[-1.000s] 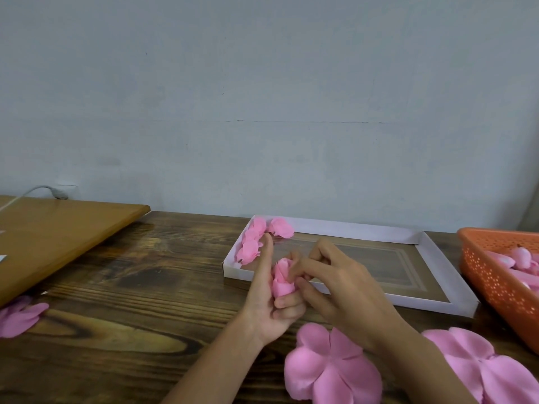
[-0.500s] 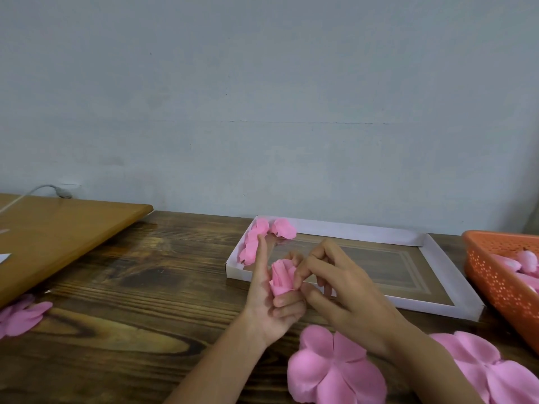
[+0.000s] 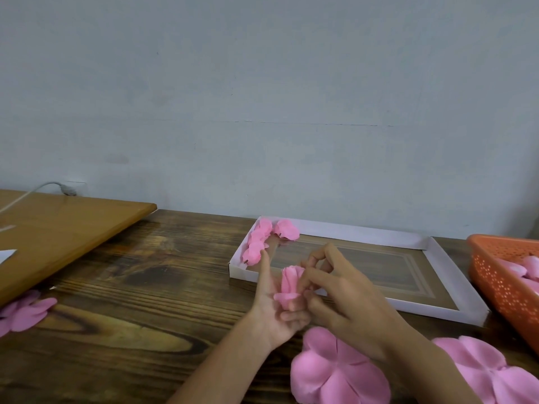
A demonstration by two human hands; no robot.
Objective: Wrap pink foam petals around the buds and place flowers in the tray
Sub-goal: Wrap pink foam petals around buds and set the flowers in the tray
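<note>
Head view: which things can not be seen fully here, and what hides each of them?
All in the head view:
- Held flower: its core is hidden by the petals and fingers of the left hand and right hand.
- Orange basket: cut off by the right edge; contents partly seen.
- Left petal piece: cut off by the left edge.
- Right petal piece: cut off by the bottom edge, partly behind the right forearm.

Tray [image 3: 364, 233] sits on the table [image 3: 145, 287], flowers [image 3: 262, 240] lie in its far-left corner, basket [image 3: 495, 275] right of it, petal sheets [image 3: 338, 374] in front, board [image 3: 58, 225] far left.
</note>
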